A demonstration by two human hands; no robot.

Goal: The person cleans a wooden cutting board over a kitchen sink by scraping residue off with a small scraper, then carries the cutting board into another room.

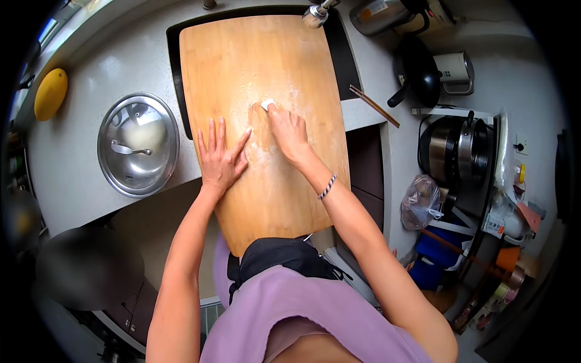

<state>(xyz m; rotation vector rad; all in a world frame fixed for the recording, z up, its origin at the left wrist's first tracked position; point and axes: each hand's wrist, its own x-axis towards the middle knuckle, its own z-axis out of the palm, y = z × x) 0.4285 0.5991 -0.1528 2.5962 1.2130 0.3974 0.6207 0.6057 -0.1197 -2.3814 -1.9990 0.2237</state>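
Observation:
A large wooden cutting board point(272, 199) lies over the sink, with whitish powdery smears and damp brownish marks around its middle. My left hand point(221, 163) rests flat on the board's left side, fingers spread, holding nothing. My right hand point(287, 130) is closed at the board's middle. From its fingertips sticks out a small white piece point(267, 104), touching the wood; most of it is hidden and I cannot tell its kind. To the left, on the counter, stands a metal bowl point(109, 172) under a see-through lid point(131, 148), through which a pale mass shows.
The dark sink point(342, 66) shows around the board, with a faucet point(315, 16) at the far edge. Chopsticks point(375, 106) lie on the right counter near a black pan point(417, 72). A yellow oval fruit point(51, 94) sits far left. Pots point(457, 148) fill the right-hand shelf.

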